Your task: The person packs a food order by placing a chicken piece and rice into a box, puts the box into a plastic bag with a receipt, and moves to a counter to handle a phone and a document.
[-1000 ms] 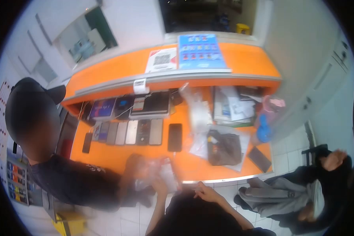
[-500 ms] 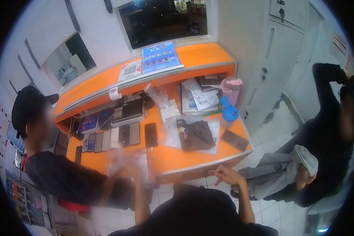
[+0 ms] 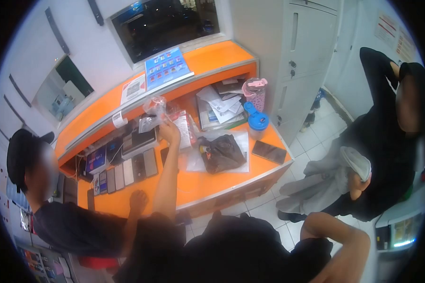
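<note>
My left hand [image 3: 169, 132] reaches across the orange counter to the lower edge of the raised shelf. Its fingers are closed on a crumpled clear plastic bag [image 3: 152, 115] with reddish marks. Just right of it leans another clear plastic packet [image 3: 186, 129] with white and red on it. A black plastic bag [image 3: 224, 153] lies on white paper [image 3: 192, 162] in front. Below my left forearm, a row of phones [image 3: 127, 170] lies on the counter, one partly covered by the arm. At lower right my right arm is bent outward; its hand is out of view.
A co-worker's hand [image 3: 138, 202] rests at the counter's front left. A blue-lidded shaker [image 3: 257, 120], pink tumbler [image 3: 256, 96] and dark phone [image 3: 269, 152] stand or lie at the right end. Grey lockers [image 3: 288, 56] rise behind. Another person holds a grey garment [image 3: 311, 181] at right.
My left hand has moved from the counter's front edge up to the shelf with the clear bag. My right hand has dropped out of view as the arm swung outward. The view has shifted.
</note>
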The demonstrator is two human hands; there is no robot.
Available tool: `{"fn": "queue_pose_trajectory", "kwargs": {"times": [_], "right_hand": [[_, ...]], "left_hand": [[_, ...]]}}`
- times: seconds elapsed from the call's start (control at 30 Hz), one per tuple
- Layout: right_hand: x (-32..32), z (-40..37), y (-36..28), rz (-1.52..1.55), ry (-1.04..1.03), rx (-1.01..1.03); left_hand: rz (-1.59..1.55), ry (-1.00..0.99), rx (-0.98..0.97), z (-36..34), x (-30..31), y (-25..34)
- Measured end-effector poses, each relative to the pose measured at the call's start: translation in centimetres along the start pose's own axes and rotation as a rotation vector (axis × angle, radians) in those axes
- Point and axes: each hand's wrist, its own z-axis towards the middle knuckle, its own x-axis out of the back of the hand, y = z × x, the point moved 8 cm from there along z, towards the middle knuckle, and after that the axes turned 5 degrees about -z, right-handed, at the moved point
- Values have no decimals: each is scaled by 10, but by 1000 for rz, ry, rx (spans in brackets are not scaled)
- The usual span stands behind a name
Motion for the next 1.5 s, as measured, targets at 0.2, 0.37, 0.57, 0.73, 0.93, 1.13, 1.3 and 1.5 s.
{"fn": "queue_pose_trajectory", "kwargs": {"times": [0.2,0.37,0.57,0.73,0.93,1.13,1.3,1.5], "right_hand": [[-10,48,0,-45,-40,-44],[-4,50,26,4,-14,-63],[8,51,53,64,7,-70],[18,49,74,87,33,-98],[33,47,98,113,85,-132],[48,47,124,139,134,-143],[57,47,147,169,172,-147],[61,36,172,313,194,-94]], "left_hand": [[-387,-384,-146,49,-103,-80],[224,-646,178,43,-82,-119],[-383,-794,504,15,-122,-158],[-362,-774,313,48,-195,-214],[179,-644,440,79,-184,-165],[173,-647,473,107,-203,-144],[-117,-659,523,115,-220,-150],[-788,-636,680,92,-200,-144]]}}
